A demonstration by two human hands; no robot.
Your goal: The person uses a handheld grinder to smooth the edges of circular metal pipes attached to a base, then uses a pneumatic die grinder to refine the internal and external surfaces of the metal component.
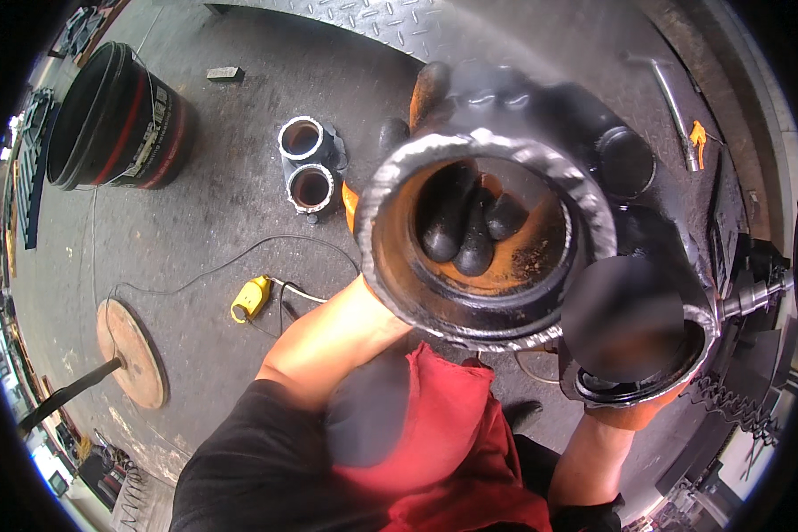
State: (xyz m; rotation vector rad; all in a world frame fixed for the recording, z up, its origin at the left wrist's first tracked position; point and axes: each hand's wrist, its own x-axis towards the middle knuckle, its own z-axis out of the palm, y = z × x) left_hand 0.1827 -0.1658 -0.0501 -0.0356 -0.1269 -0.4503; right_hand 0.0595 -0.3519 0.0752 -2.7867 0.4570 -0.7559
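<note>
A large black metal casting [496,93] with two round bores is raised close in front of me. Bright, rough rims ring both openings. My left hand [474,239], in an orange glove with black-coated fingers, supports it from behind; several curled fingertips show through the bigger bore. At the right end my right hand [634,414] grips from below, its orange cuff visible and its fingers mostly hidden. A blurred round patch covers part of the smaller bore. On the dark floor beyond my left hand stands a similar two-bore part [339,152].
A black bucket [173,133] with red bands stands at far left, near a small metal block [225,74]. A yellow device [251,298] lies among cables. Lower left is a round base [133,355] with a rod. A T-shaped metal tool [672,102] lies at far right; a coiled hose [736,408] hangs below.
</note>
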